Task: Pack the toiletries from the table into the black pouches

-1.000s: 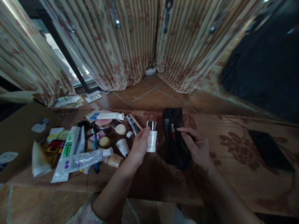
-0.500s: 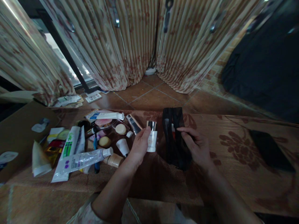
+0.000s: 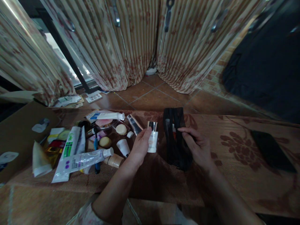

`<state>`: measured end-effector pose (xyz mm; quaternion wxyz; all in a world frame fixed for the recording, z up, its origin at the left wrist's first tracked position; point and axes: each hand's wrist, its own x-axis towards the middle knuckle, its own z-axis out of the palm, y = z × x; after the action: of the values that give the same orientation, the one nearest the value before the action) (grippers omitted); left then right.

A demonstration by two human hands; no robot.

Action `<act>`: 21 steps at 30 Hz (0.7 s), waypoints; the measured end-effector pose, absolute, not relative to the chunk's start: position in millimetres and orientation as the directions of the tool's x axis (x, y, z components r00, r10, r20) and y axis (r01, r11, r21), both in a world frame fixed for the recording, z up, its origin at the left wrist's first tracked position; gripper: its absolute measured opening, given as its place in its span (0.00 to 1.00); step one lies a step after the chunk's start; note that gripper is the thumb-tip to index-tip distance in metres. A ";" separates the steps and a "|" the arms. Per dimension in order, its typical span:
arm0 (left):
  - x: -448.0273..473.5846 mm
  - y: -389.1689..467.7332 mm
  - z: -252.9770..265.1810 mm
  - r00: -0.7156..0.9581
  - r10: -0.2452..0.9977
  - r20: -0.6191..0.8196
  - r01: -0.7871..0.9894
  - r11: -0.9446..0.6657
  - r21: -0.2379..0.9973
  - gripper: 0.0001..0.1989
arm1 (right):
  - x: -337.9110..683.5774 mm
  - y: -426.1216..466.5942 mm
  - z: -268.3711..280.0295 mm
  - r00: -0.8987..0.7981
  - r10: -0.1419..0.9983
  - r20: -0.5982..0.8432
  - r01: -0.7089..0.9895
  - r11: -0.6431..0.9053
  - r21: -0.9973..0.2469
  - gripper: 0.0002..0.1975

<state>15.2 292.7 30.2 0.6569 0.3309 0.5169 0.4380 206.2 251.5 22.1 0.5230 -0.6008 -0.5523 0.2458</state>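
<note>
My left hand (image 3: 140,147) is closed around a small white bottle (image 3: 152,142) with a shiny metallic cap, held upright just left of the pouch. A black mesh pouch (image 3: 171,153) lies on the cloth in front of me, its top gaping. My right hand (image 3: 198,145) pinches the pouch's right edge between thumb and fingers. Something orange and white shows faintly inside the pouch. Left of my left hand lie a silver tube (image 3: 134,124), a white cosmetic tube (image 3: 123,147) and a beige bottle (image 3: 114,160).
Several toiletries, including a purple-print toothpaste tube (image 3: 82,162) and a blue toothbrush (image 3: 96,147), are heaped at left beside a cardboard box (image 3: 23,134). A dark phone-like slab (image 3: 273,151) lies at right on the patterned cloth (image 3: 231,175). Striped curtains (image 3: 131,47) hang beyond.
</note>
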 end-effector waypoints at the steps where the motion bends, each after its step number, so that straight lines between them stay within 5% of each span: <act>1: 15.2 292.7 30.3 0.081 0.919 -0.386 -0.231 0.394 0.890 0.19 | 206.4 251.7 21.8 0.270 0.919 0.285 0.407 0.159 -0.899 0.10; 21: 14.2 293.5 29.2 0.079 0.924 -0.374 -0.213 0.382 0.899 0.19 | 205.4 252.2 23.5 0.270 0.920 0.285 0.407 0.159 -0.899 0.10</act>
<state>14.2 293.5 29.2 0.6497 0.3430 0.5185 0.4376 205.4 252.2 23.5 0.5241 -0.6005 -0.5522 0.2445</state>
